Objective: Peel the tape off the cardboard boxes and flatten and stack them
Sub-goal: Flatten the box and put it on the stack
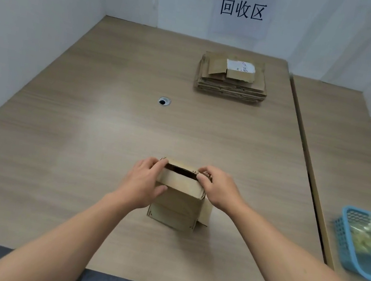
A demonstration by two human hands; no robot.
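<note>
Head view. Partway through, judging by the stack of flattened boxes (232, 82) at the far right of the table (108, 127). Left to do: one small cardboard box (175, 207), upright near the front edge, well apart from the stack. Top flaps partly open, with a dark gap between them. No tape visible on it from here, so can't tell if any remains. Not yet flattened, not yet stacked.

Left hand (145, 182): wrapped round the upper left corner, thumb across the near face, fingers (157, 164) hooked over the top edge. Right hand (218, 190): curled on the upper right corner, fingertips (200, 178) pinching the flap edge. Firm hold on both sides, nothing relaxed. Probably prying the flaps apart or starting the collapse, which is a guess.

Blue basket (344, 243) on the adjoining table to the right, with crumpled clear material inside. Possibly peeled tape, too blurred to confirm.
</note>
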